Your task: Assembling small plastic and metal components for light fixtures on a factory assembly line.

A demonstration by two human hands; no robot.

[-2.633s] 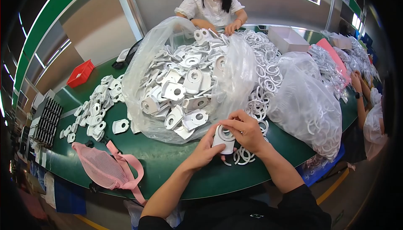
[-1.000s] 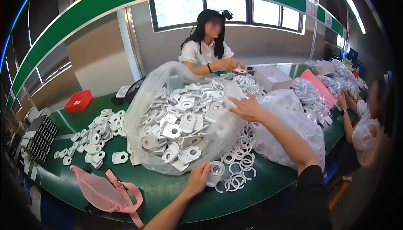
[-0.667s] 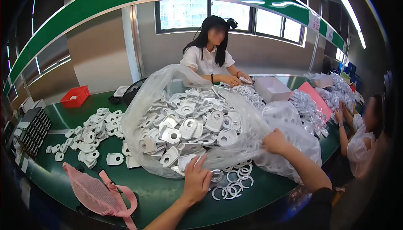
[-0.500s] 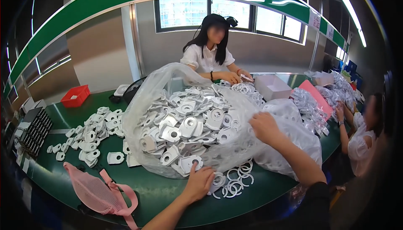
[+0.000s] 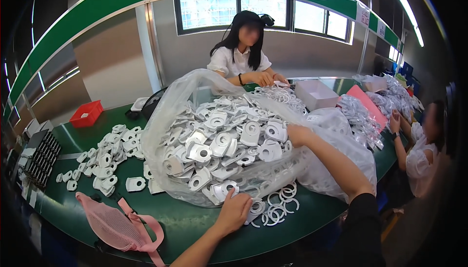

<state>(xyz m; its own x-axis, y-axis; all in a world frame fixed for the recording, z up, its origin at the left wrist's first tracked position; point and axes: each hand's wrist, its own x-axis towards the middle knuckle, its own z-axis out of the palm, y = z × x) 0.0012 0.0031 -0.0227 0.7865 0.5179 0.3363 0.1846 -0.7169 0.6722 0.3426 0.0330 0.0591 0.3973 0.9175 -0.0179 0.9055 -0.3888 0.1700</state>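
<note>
Progress, my read: far from finished. The 1 white plate with a ring [image 5: 256,208] is against the fingers of your left hand [image 5: 235,212], by the near edge of the big clear bag [image 5: 155,133]; can't tell if that ring is fully seated. 1 left finger points up at the bag, the others curl in; their grip is hidden, so can't tell if they're clamped on the plate. Your right hand [image 5: 299,135] is at the bag's right side, fingers bent, tips hidden: can't tell if they pinch film or a part.

What's left, going by stock: a lot. Big bag is heaped with loose plates [image 5: 197,151]. Loose rings [image 5: 275,213] lie on the green table [image 5: 185,213] just right of your left hand, plus a far ring heap [image 5: 282,96]. Left plate pile [image 5: 114,152] may be output; too small to check.

Containers: 2nd clear bag [image 5: 360,162], right of the big 1, contents pale, blurred by film. Red tray [image 5: 78,120] has a small pale item inside. White box [image 5: 319,100]: contents not visible. Pink mesh pouch [image 5: 114,223]: can't tell.
</note>
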